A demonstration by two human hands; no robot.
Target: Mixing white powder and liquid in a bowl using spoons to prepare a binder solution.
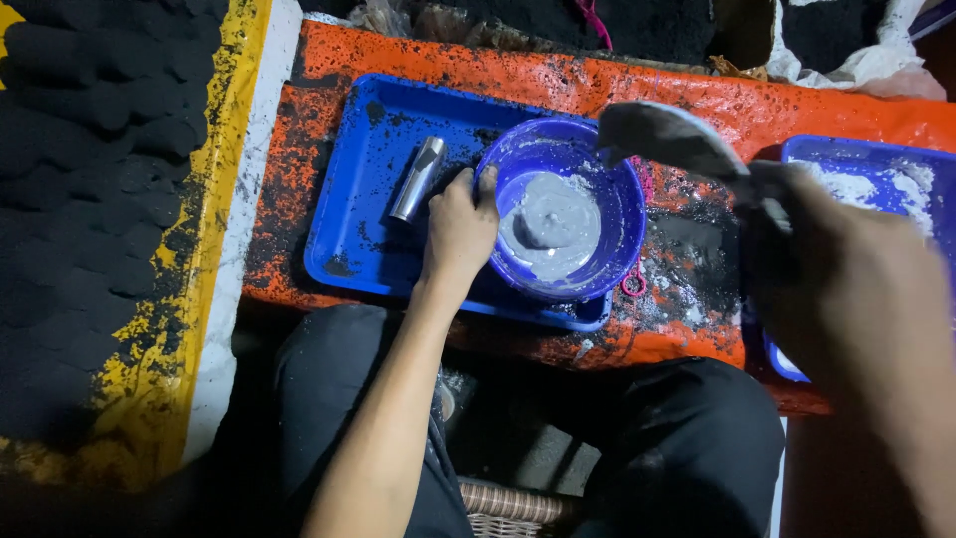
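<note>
My left hand (460,227) grips the left rim of a blue bowl (607,254) that holds smooth grey paste (550,227). The bowl stands on a blue tray (358,224) spattered with black grit. My right hand (846,289), blurred and close to the camera, holds a grey paste-coated scoop (665,136) raised above the bowl's right rim. A short metal tube (417,178) lies on the tray just left of my left hand.
An orange, paint-flecked board (687,100) carries the tray. A second blue tray (876,164) with white-grey powder sits at the right. Black powder heaps (100,149) lie at left beyond a yellow-and-white edge. My dark-trousered knees are below.
</note>
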